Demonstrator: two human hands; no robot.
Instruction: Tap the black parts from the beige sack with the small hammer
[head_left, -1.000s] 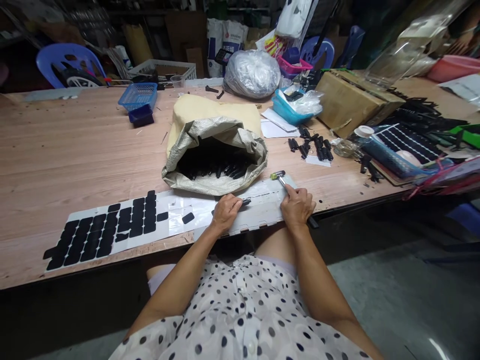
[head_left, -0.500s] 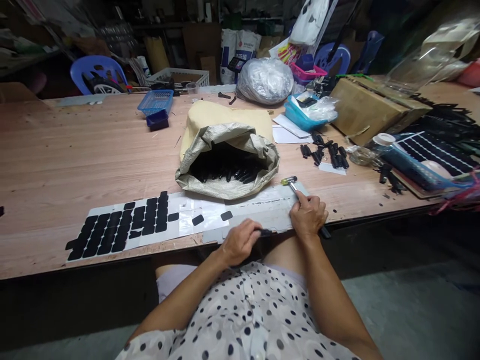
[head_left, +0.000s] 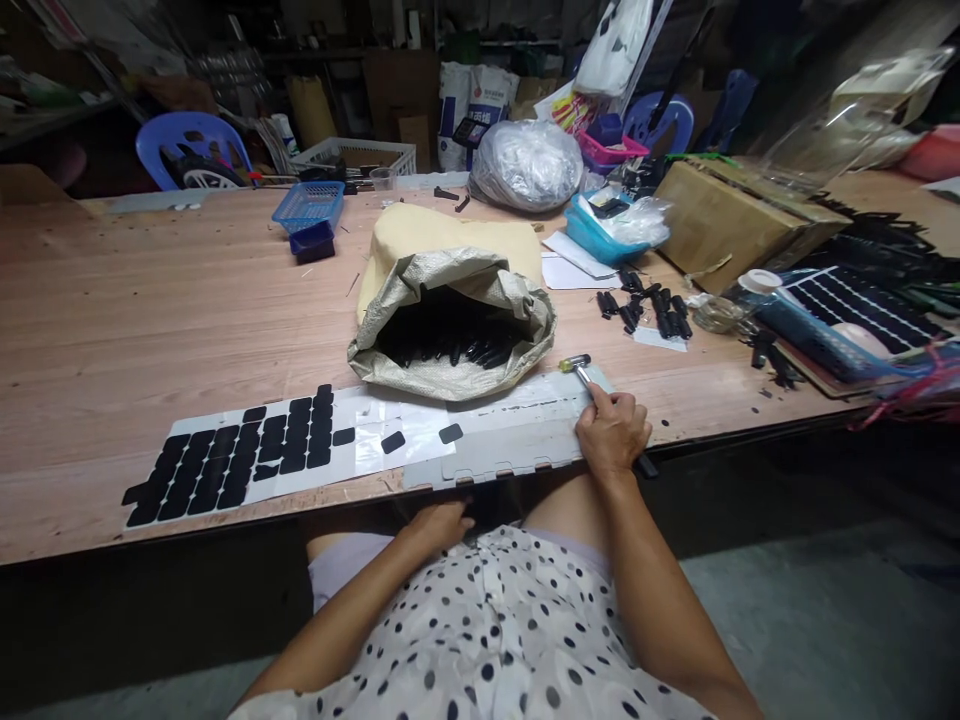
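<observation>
The step in hand seems to be holding a small silver-shafted, dark-handled hammer (head_left: 576, 363) ready, the right grip (head_left: 613, 432) clamped on it at the near edge of the wood-toned surface (head_left: 187, 300); the next move likely calls for a steady hold. I cannot tell whether the left grip (head_left: 442, 525), below that edge, is closed. The hammer slants, yellow-and-black head inward.

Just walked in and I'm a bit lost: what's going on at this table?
A person sits at the table, gripping a small hammer in the right hand. The left hand is low, by the lap, in front of the table's edge; whether it holds anything is unclear. A gray board lies along that edge. Just beyond it is an open sack of black pieces, with black pads in rows to the left.
</observation>
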